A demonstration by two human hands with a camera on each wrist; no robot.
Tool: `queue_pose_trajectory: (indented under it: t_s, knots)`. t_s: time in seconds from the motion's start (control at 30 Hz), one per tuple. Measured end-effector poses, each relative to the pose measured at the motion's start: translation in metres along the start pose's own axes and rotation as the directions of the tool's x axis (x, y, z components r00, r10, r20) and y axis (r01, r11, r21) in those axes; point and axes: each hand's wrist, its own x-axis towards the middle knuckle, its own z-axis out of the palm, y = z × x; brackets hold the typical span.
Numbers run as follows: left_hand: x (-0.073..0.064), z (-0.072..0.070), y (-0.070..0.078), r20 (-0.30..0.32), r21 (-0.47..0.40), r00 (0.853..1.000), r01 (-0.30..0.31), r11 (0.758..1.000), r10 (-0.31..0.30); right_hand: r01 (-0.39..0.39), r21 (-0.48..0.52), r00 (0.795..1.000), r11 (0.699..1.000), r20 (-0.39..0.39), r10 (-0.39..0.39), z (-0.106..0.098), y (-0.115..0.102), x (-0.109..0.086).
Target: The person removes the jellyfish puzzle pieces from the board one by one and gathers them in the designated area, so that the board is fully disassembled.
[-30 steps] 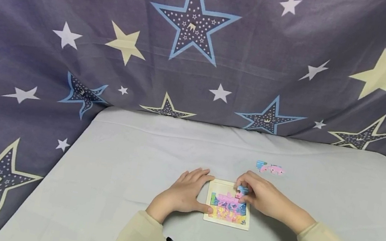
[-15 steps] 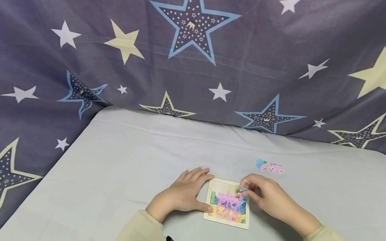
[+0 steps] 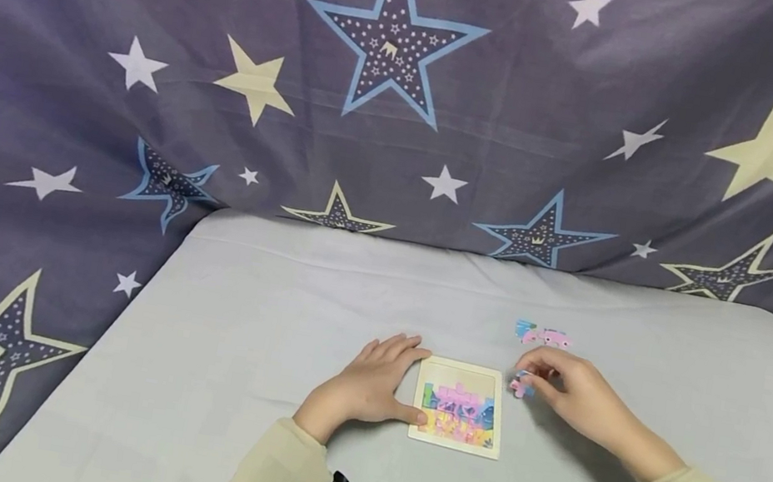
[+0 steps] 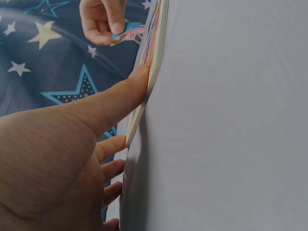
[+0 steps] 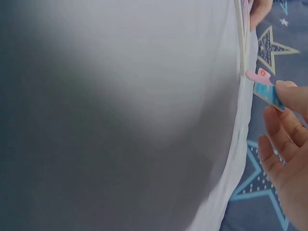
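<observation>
My right hand (image 3: 578, 396) pinches a blue and pink jigsaw piece (image 3: 520, 385) between thumb and fingers, just right of a square puzzle tray (image 3: 464, 375). In the right wrist view the piece (image 5: 267, 92) is tilted and its pink knob points away from the thumb. Pink, yellow and blue pieces fill the tray's lower part, while its upper part shows bare cream board. Along the tray's left side lies my left hand (image 3: 367, 385), fingers extended toward the far corner. In the left wrist view its thumb (image 4: 120, 96) presses on the tray's edge.
Behind the tray, to the right, a blue and pink loose piece (image 3: 526, 330) and a pink one (image 3: 556, 339) lie close together on the grey-covered table (image 3: 267, 323). A dark star-patterned cloth (image 3: 399, 159) hangs along the table's back edge.
My right hand has moved right, off the tray's upper right corner, carrying the jigsaw piece to beside the tray and turning it. The left hand has stayed in place.
</observation>
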Motion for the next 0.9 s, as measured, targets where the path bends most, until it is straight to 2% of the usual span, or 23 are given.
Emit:
queue_pose_trajectory:
  t_s: [0.5,0.73,0.9]
  knots:
    - [0.000,0.000,0.000,0.005,0.010,1.000,0.013,1.000,-0.013,-0.058,-0.053,0.995,0.997,-0.089,0.054,-0.030,0.038,-0.013]
    - [0.001,0.002,-0.003,-0.001,0.018,1.000,0.009,1.000,-0.009,-0.064,-0.085,0.992,0.994,-0.112,0.054,-0.043,0.054,-0.011]
    - [0.004,0.006,-0.006,-0.002,0.021,1.000,0.013,1.000,-0.013,-0.098,-0.113,0.989,0.989,-0.117,0.085,-0.051,0.067,-0.008]
